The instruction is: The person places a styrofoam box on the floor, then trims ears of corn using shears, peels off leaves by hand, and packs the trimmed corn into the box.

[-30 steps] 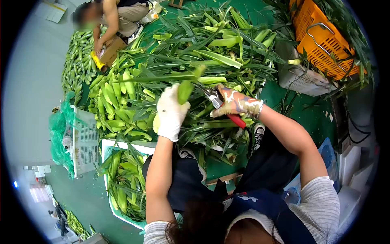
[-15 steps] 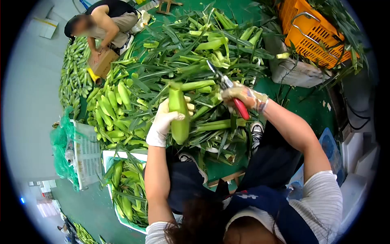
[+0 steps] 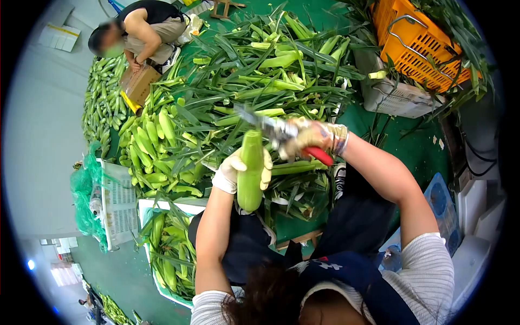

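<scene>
A green ear of corn point(image 3: 250, 181) stands nearly upright in my gloved left hand point(image 3: 232, 169), whose thumb and fingers wrap round its sides. My right hand point(image 3: 311, 138), in a stained glove, is closed on red-handled pruning shears point(image 3: 319, 156). Motion smears the blades, which lie just above the top end of the ear; I cannot tell whether they touch it. Behind both hands spreads a heap of corn leaves and stalks point(image 3: 238, 70). To the left of it lies a pile of trimmed ears of corn point(image 3: 145, 143).
Near my left arm is a white foam box point(image 3: 154, 205) holding corn, with a white basket point(image 3: 120, 203) and green netting point(image 3: 81, 187) beyond. Orange point(image 3: 411, 43) and white crates point(image 3: 398, 98) stand at the right. A co-worker point(image 3: 149, 32) squats by a cardboard box point(image 3: 140, 84).
My left hand has brought the ear slightly right and down. The shears in my right hand have swung left to the ear's top. The co-worker's hands have shifted on the cardboard box.
</scene>
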`<action>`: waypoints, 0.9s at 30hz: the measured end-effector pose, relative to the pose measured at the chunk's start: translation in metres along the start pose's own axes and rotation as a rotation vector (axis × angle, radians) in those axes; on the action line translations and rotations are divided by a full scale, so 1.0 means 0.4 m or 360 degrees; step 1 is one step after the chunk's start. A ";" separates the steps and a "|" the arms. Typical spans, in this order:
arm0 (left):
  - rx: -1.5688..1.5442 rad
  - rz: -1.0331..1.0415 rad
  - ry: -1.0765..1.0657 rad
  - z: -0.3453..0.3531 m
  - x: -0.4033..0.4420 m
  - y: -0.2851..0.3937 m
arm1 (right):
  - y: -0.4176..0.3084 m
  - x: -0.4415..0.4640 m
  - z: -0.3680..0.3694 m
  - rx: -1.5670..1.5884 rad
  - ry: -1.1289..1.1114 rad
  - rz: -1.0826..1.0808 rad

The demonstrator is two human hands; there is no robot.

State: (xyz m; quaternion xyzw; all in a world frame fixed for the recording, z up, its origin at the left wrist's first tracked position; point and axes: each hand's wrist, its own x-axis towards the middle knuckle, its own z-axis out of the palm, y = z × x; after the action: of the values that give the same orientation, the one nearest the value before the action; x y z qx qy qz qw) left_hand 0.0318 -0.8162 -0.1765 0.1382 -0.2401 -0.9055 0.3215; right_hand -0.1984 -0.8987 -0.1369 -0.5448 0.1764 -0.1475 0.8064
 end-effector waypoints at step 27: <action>-0.0419 0.1125 0.1359 -0.047 -0.120 0.041 | 0.106 0.069 0.195 0.0187 0.0658 0.0224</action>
State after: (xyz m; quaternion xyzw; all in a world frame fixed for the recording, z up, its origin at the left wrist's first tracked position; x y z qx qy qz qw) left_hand 0.0843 -0.8027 -0.1792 0.3619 -0.0057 -0.6289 0.6881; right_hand -0.1371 -0.8307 -0.1531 -0.4413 0.3666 -0.2093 0.7919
